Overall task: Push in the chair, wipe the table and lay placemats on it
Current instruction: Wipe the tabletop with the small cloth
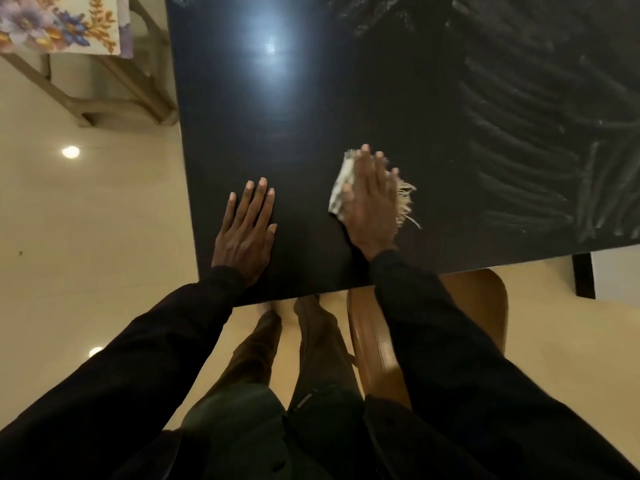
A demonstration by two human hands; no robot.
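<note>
A glossy black table [311, 109] fills the upper middle and right of the head view. My left hand [246, 230] rests flat on it near the front left corner, fingers straight. My right hand [372, 199] presses a pale fringed cloth [341, 183] flat against the tabletop, fingers straight over it. Damp wipe streaks [540, 140] cover the right part of the table. A brown wooden chair [374, 341] stands under the table's front edge, partly hidden behind my right sleeve.
At the top left stands a beige wooden seat [114, 88] with a floral cushion [62, 22]. Shiny cream floor [97, 237] lies left of the table. A dark table leg [584, 275] shows at the right. My legs stand between the chair and the table corner.
</note>
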